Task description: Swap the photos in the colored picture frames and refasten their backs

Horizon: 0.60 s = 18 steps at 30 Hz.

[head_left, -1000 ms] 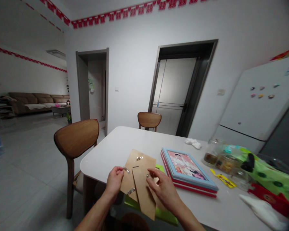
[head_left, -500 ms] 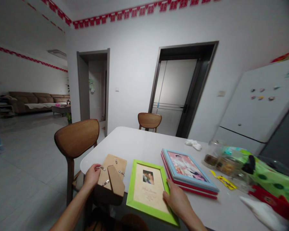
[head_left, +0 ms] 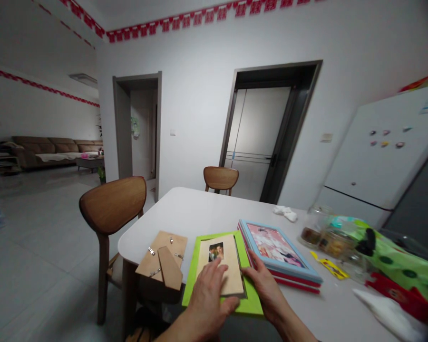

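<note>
**Photo card shifted on green frame**

The frame lies flat on the white worktop, between a wooden backing board and a stack of frames. The card has moved up out of line and sits askew. The left hand presses open on it; the right hand is at the frame's right edge, its grip unclear.

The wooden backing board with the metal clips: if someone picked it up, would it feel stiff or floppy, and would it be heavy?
The backing board looks thin but flat, so it is probably stiff and fairly light for its size. The stand flap may swing when lifted, and the small clips could perhaps snag.
</note>
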Tool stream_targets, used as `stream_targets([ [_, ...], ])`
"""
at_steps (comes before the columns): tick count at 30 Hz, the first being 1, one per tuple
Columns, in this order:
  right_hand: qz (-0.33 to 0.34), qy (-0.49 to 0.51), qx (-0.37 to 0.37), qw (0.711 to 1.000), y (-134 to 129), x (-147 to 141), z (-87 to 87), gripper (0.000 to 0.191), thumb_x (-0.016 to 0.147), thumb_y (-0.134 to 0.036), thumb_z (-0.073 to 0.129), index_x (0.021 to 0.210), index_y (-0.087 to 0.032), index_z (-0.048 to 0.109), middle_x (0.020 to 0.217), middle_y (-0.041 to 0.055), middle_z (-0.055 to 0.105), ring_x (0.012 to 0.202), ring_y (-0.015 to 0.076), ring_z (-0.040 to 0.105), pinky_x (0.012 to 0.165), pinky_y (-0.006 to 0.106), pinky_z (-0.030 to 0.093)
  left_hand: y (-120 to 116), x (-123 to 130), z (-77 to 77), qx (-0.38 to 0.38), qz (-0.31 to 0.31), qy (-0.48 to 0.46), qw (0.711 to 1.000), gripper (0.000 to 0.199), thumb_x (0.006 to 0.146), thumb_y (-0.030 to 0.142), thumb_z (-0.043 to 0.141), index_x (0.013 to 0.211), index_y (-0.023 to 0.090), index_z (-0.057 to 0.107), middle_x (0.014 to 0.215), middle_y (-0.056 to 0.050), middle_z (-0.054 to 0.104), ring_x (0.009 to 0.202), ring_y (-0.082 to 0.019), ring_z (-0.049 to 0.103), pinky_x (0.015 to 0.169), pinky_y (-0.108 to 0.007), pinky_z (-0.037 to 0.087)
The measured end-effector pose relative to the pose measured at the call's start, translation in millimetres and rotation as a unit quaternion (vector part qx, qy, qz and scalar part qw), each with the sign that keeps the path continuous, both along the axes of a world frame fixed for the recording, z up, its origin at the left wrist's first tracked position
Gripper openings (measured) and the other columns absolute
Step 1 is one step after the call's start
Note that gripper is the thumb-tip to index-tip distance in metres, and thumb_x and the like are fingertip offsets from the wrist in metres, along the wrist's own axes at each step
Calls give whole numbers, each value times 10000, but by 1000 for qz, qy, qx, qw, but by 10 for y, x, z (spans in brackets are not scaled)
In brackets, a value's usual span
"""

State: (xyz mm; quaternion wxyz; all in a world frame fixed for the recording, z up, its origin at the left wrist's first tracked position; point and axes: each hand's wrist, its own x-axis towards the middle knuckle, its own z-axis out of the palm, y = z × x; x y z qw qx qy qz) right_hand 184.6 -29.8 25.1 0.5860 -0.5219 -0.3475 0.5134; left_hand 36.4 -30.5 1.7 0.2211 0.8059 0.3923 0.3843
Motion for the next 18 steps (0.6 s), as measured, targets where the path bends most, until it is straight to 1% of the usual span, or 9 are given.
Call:
stream_targets([
  [3, 27, -2, 18, 999, -27, -36, 43, 837, 610, -250, 549, 1315, -182, 103, 587, -29, 604, 452, 134, 541, 478, 253, 429, -40, 100, 82, 47, -34, 18, 998, 514, 653, 157, 534, 1159, 132, 445, 1254, -127, 414, 1128, -267, 377, 954, -409, 321],
  [5, 34, -30, 20, 999, -18, -19, 12, 849, 619, -299, 569, 1316, -188, 96, 514, -63, 547, 417, 123, 508, 438, 238, 404, -26, 81, 129, 85, -66, 23, 994, 498, 676, 100, 463, 1169, 161, 431, 1173, -98, 490, 1068, -242, 433, 921, -376, 366],
  [6, 36, -50, 18, 998, -6, 1, -16, 854, 622, -317, 572, 1317, -191, 93, 508, -71, 532, 414, 121, 502, 425, 234, 395, -10, 51, 151, 103, -71, 16, 992, 495, 684, 77, 428, 1170, 175, 428, 1124, -84, 521, 1033, -230, 458, 905, -358, 382],
  [8, 38, -105, 9, 994, 30, 67, -93, 850, 628, -326, 560, 1319, -173, 91, 546, -59, 550, 423, 125, 509, 419, 238, 394, 38, -44, 193, 125, -40, -23, 991, 489, 698, 61, 384, 1171, 184, 418, 1057, -76, 544, 982, -218, 487, 876, -342, 403],
  [10, 39, -180, -2, 983, 79, 166, -189, 803, 639, -316, 523, 1314, -128, 131, 643, -11, 608, 487, 144, 554, 462, 256, 425, 111, -190, 221, 114, 29, -79, 990, 481, 705, 72, 374, 1172, 180, 402, 1019, -81, 542, 936, -212, 508, 816, -335, 434],
  [12, 28, -280, -8, 960, 128, 279, -291, 721, 644, -304, 486, 1285, -92, 232, 758, 44, 647, 613, 169, 600, 558, 271, 454, 197, -377, 210, 75, 110, -126, 983, 471, 693, 92, 384, 1156, 177, 407, 1001, -81, 533, 906, -209, 518, 741, -319, 455],
  [14, 4, -390, -19, 920, 167, 378, -385, 643, 645, -298, 465, 1236, -76, 342, 856, 81, 653, 748, 192, 608, 661, 280, 451, 275, -578, 135, 27, 171, -155, 973, 459, 665, 115, 402, 1119, 164, 434, 984, -80, 531, 894, -213, 518, 707, -307, 453],
  [16, -19, -484, -30, 875, 187, 439, -458, 589, 645, -289, 455, 1190, -67, 416, 945, 105, 638, 842, 204, 593, 739, 283, 426, 327, -754, -4, -25, 200, -178, 963, 449, 633, 142, 421, 1080, 144, 455, 903, -62, 545, 841, -209, 534, 700, -303, 446],
  [18, -30, -542, -35, 839, 193, 460, -505, 557, 658, -280, 437, 1172, -65, 444, 1028, 123, 608, 915, 210, 569, 790, 284, 400, 342, -873, -168, -79, 207, -192, 956, 445, 614, 168, 436, 1056, 134, 460, 799, -29, 546, 745, -193, 551, 672, -289, 447],
])
